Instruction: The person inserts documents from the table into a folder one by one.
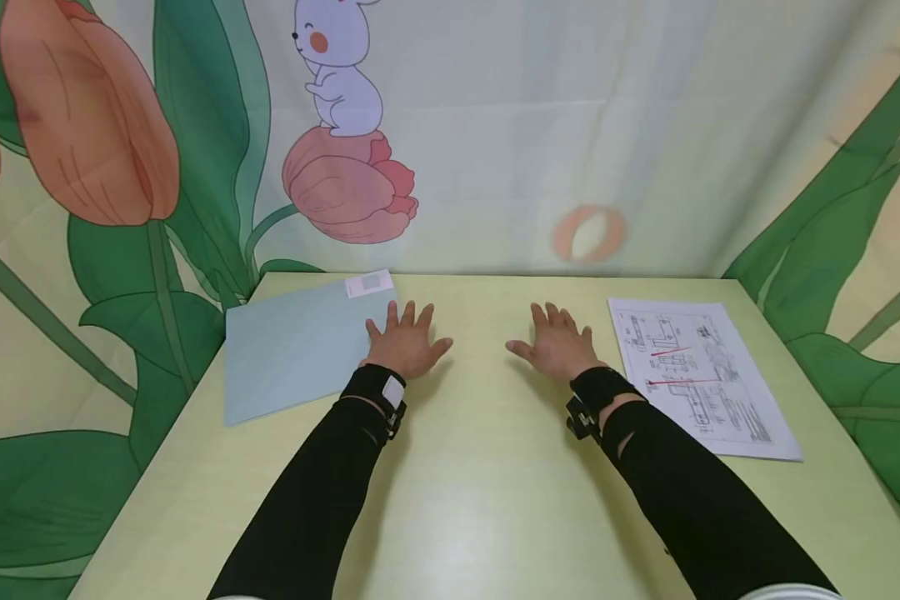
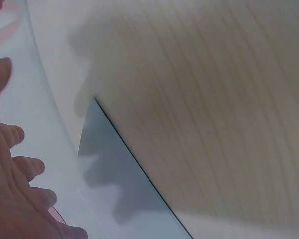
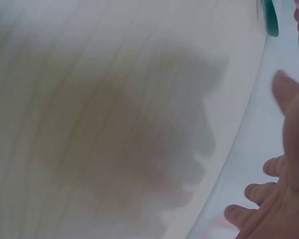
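My left hand [image 1: 402, 346] hovers over the table with fingers spread, close to the right edge of a pale blue-grey sheet or folder [image 1: 292, 350]. That folder has a white label [image 1: 369, 283] at its far corner. My right hand [image 1: 562, 346] is held over the table with its fingers extended, just left of a stack of white paper [image 1: 708, 379] printed with technical drawings and red lines. Both hands hold nothing. In the left wrist view the hand's shadow falls across the folder's corner [image 2: 109, 174]; in the right wrist view the fingers [image 3: 259, 194] are spread above the tabletop.
The light wooden table [image 1: 457, 500] reaches to a fabric backdrop [image 1: 495, 150] printed with tulips, leaves and a white rabbit. Black bands with small cameras sit on both wrists, below black sleeves [image 1: 307, 500].
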The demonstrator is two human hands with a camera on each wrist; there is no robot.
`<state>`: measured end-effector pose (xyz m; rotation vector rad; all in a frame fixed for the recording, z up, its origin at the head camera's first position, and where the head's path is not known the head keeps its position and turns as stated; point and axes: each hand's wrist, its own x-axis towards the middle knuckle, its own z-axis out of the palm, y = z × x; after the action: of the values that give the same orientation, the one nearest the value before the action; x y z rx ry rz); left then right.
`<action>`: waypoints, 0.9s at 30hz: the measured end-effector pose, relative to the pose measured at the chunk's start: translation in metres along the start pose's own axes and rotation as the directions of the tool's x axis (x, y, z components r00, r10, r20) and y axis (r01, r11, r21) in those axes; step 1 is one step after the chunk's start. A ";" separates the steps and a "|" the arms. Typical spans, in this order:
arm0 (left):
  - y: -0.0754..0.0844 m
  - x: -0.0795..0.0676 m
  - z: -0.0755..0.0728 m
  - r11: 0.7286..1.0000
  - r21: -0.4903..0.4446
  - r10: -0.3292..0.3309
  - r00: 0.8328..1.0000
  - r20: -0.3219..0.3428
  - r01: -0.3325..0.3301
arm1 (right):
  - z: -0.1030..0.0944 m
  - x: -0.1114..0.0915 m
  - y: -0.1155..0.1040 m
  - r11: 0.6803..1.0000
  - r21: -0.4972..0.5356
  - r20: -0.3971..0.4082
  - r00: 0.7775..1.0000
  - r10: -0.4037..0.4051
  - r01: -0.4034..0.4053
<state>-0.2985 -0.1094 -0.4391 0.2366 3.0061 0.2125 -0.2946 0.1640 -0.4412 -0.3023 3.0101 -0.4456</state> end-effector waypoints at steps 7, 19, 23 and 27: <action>-0.055 -0.026 -0.007 0.994 -0.083 -0.072 0.996 0.061 0.077 | 0.008 -0.013 -0.014 0.999 0.050 0.078 0.997 -0.022 0.018; -0.135 -0.075 0.000 0.978 -0.061 -0.188 0.968 0.163 0.201 | 0.018 -0.044 -0.011 1.000 0.003 0.171 0.985 -0.007 0.007; -0.124 -0.078 -0.006 0.986 -0.042 -0.151 0.972 0.180 0.161 | 0.018 -0.043 -0.010 1.000 -0.007 0.158 0.987 -0.019 0.020; -0.101 -0.080 -0.014 0.996 -0.014 -0.081 0.975 0.206 0.086 | 0.018 -0.040 -0.011 1.000 -0.004 0.147 0.989 -0.025 0.026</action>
<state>-0.2366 -0.2229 -0.4316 0.1209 2.8003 0.2004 -0.2513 0.1570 -0.4529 -0.3581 2.8679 -0.3975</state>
